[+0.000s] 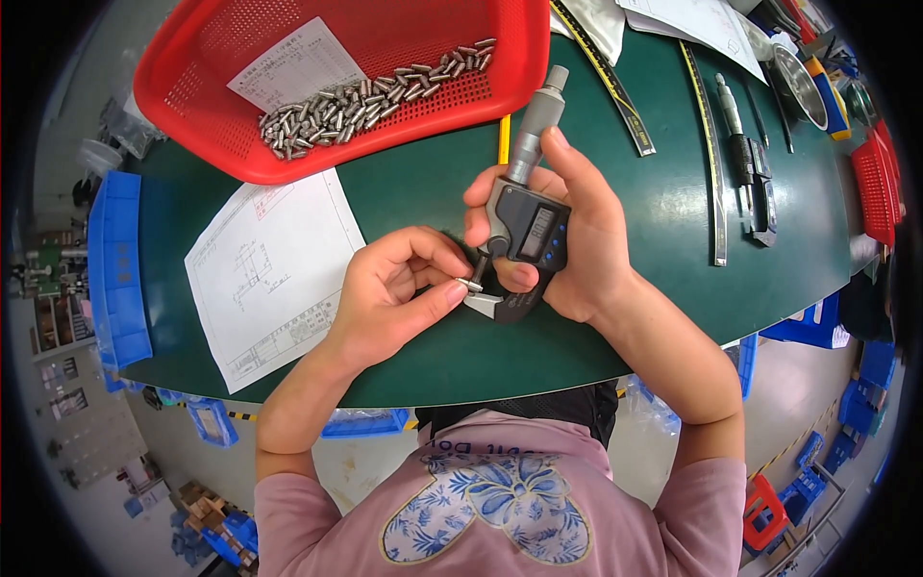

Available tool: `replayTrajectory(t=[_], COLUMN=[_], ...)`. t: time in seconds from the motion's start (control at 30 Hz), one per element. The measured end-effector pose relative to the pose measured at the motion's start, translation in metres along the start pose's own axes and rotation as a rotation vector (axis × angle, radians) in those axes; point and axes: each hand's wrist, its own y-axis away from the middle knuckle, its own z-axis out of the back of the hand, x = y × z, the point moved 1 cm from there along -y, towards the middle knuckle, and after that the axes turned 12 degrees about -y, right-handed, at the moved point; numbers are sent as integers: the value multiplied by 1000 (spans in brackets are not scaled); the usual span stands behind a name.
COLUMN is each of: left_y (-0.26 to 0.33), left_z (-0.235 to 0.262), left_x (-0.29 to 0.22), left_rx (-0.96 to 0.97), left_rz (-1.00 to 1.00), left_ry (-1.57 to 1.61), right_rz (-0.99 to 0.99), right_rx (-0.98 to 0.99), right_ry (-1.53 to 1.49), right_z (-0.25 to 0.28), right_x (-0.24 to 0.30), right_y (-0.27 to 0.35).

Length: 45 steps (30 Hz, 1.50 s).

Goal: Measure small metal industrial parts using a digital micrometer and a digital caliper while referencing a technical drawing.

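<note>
Micrometer [527, 226] sits in right hand [567, 240], over the table's near edge; small steel pin [472, 285] lies between its measuring faces, pinched by left hand [394, 288].

Green table [413, 192], curved front edge. Red basket [327, 77] at far left holds a heap of pins [365, 101] and a paper slip. Drawing sheet [269, 274] lies left of the hands. Rulers and caliper [750, 173] at right. Blue bins [115, 269] around.

Right hand: fingers wrapped closed around the micrometer frame. Left hand: thumb and forefinger closed on the pin, other fingers curled.
</note>
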Motion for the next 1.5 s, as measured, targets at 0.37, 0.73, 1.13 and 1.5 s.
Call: replayTrajectory(t=[0.37, 0.73, 1.13, 1.5], left_y=[0, -67, -101, -14], left_z=[-1, 59, 60, 6], left_x=[-3, -20, -22, -12], left_rx=[-28, -563, -520, -113], left_rz=[35, -436, -525, 73], left_ry=[-3, -1195, -1550, 67], right_rz=[34, 28, 20, 121], right_rx=[5, -96, -71, 51], right_ry=[23, -29, 24, -146], right_z=[-2, 0, -3, -1], right_x=[-1, 3, 1, 2], right_y=[0, 2, 2, 3])
